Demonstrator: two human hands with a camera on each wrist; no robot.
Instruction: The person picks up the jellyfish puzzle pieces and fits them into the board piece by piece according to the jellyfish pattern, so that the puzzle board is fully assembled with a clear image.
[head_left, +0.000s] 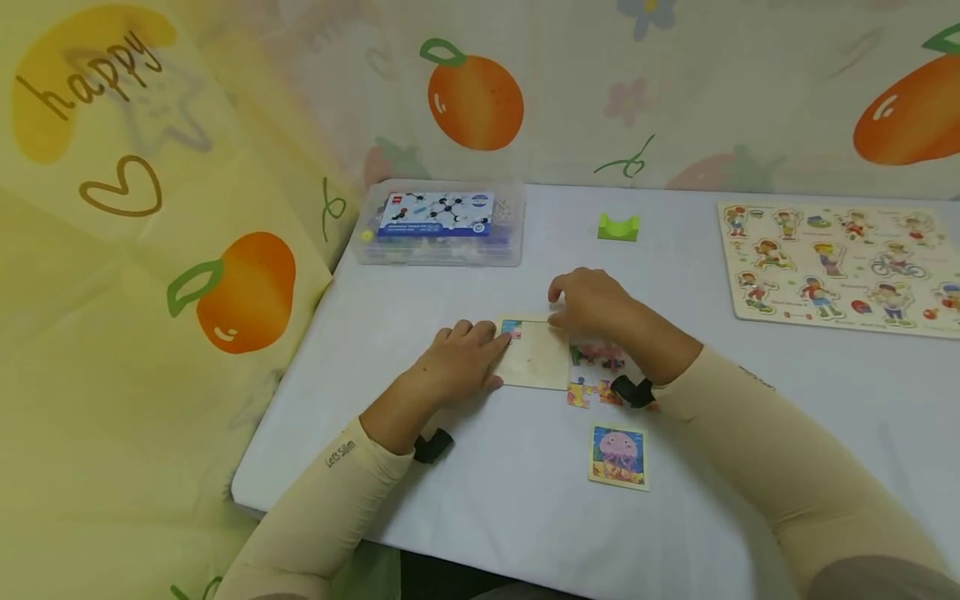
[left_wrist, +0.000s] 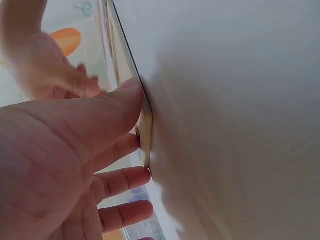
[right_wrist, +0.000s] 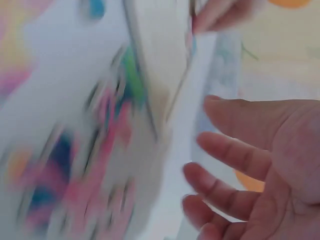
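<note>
A shallow wooden puzzle tray lies on the white table, with a small blue-and-pink piece in its far left corner. My left hand rests at the tray's left side, index fingertip at that piece. In the left wrist view its thumb lies against the tray's edge, other fingers extended. Over the tray's far right corner hovers my right hand, fingers loosely bent and apart, nothing between them in the right wrist view. Loose jigsaw pieces lie right of the tray, partly hidden beneath the right forearm in the head view.
A jellyfish picture lies nearer the front. At the back stand a clear plastic case and a light-green curved block. A large board with sports figures lies at the right. Printed curtains border the table.
</note>
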